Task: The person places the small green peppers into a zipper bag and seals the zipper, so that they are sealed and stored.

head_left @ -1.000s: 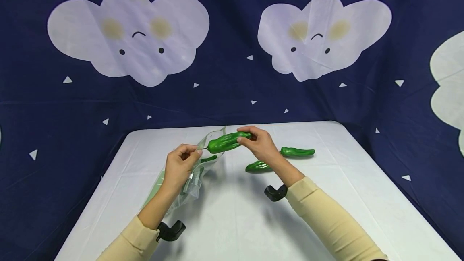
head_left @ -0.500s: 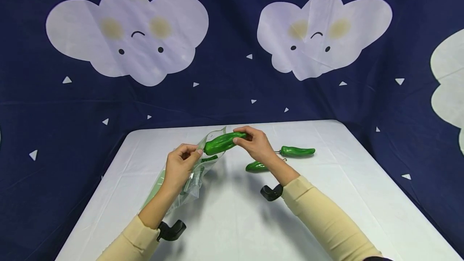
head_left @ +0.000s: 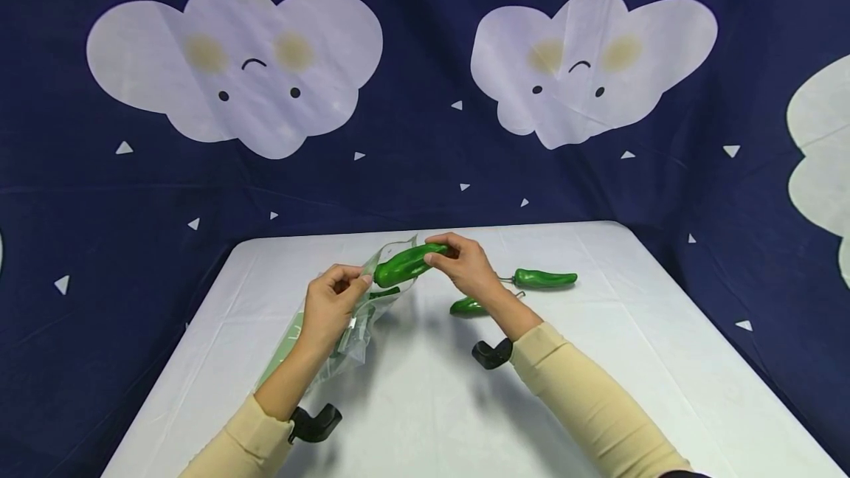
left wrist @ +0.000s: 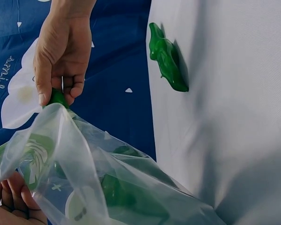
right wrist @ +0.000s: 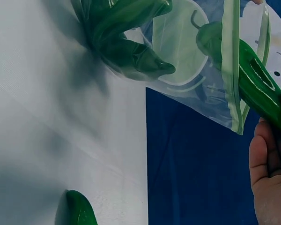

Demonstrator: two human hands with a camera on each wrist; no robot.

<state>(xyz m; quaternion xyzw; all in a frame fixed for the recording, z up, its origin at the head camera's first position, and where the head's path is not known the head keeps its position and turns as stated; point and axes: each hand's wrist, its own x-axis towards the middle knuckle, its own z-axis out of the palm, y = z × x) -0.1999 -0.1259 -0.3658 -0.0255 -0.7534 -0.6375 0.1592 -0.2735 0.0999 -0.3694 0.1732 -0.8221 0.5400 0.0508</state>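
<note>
My right hand [head_left: 467, 265] pinches a long green pepper [head_left: 405, 265] by its tip end. In the right wrist view the pepper's stem end [right wrist: 210, 42] is inside the mouth of a clear zip bag [right wrist: 232, 70], and the rest sticks out. My left hand [head_left: 332, 305] pinches the bag's edge and holds the mouth open. Several green peppers [right wrist: 131, 47] lie inside the bag, seen through the plastic. The bag also shows in the left wrist view, where the held pepper [left wrist: 58, 97] is mostly hidden behind it.
On the white table [head_left: 425, 404], to the right of the bag, lie two loose peppers, one farther back [head_left: 546, 279] and one nearer [head_left: 468, 306], partly behind my right forearm. A dark blue cloth [head_left: 425, 168] with clouds hangs behind the table.
My right hand has moved a little to the left with the pepper, and its stem end has passed into the bag's mouth. The left hand has hardly moved.
</note>
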